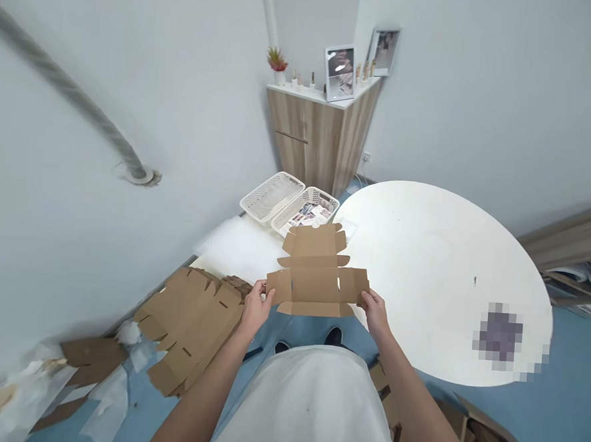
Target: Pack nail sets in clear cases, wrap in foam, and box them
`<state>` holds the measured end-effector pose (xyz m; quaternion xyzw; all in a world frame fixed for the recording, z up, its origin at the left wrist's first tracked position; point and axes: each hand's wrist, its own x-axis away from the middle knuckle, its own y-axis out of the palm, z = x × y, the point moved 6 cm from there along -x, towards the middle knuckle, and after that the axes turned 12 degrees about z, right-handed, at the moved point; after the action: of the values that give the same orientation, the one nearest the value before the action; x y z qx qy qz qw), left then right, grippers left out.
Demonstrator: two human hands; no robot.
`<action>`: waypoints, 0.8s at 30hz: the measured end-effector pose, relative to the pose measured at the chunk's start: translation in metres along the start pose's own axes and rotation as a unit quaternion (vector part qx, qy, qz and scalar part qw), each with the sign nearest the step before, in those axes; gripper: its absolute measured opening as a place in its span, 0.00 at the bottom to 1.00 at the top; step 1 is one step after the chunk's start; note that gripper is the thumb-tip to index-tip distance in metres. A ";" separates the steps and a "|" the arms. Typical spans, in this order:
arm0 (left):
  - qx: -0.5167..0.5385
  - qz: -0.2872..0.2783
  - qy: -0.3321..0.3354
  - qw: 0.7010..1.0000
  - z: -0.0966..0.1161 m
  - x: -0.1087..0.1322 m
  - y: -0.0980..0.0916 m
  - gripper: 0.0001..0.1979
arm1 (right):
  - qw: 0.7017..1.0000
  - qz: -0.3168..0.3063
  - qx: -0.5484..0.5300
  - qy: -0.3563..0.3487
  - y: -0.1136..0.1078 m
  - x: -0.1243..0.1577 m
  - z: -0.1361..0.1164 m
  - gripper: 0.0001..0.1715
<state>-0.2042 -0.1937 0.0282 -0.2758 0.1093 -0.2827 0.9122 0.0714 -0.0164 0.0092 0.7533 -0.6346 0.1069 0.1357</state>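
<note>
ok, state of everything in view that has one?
cardboard blank: unfolded, nearly flat, held up at both sides
left hand: gripping the blank's left edge
right hand: gripping the blank's right edge
stack of blanks: flat, unfolded, piled by the wall
left basket: contents unclear
right basket: holds printed sheets
cabinet: doors shut

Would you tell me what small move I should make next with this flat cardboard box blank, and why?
Probably fold the two side panels up along their creases. The flat cardboard box blank is fully unfolded and held in the air, with the left hand gripping one side edge and the right hand the other, so both hands sit where those folds begin.
</note>
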 end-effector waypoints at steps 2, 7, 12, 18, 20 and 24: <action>-0.014 -0.016 0.030 0.999 0.019 -0.003 0.018 0.13 | 0.999 0.019 0.027 -0.031 -0.020 -0.004 -0.007 0.11; -0.025 -0.066 0.081 0.994 0.058 -0.010 0.069 0.12 | 0.974 0.089 0.178 -0.109 -0.068 -0.005 -0.022 0.11; -0.035 -0.126 0.097 0.987 0.090 -0.008 0.128 0.17 | 0.936 0.164 0.283 -0.130 -0.111 0.002 -0.028 0.14; -0.072 -0.206 0.138 0.966 0.122 0.001 0.186 0.22 | 0.920 0.207 0.315 -0.111 -0.151 0.014 -0.023 0.16; -0.088 -0.237 0.140 0.957 0.124 0.002 0.201 0.23 | 0.922 0.225 0.302 -0.088 -0.159 0.017 -0.015 0.19; -0.088 -0.285 0.134 0.945 0.125 -0.002 0.224 0.24 | 0.916 0.257 0.300 -0.066 -0.162 0.021 -0.003 0.23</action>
<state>-0.0595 0.0172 0.0047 -0.3340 0.1722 -0.5544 0.7426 0.2350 -0.0092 0.0077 0.5751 -0.7518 0.2736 -0.1713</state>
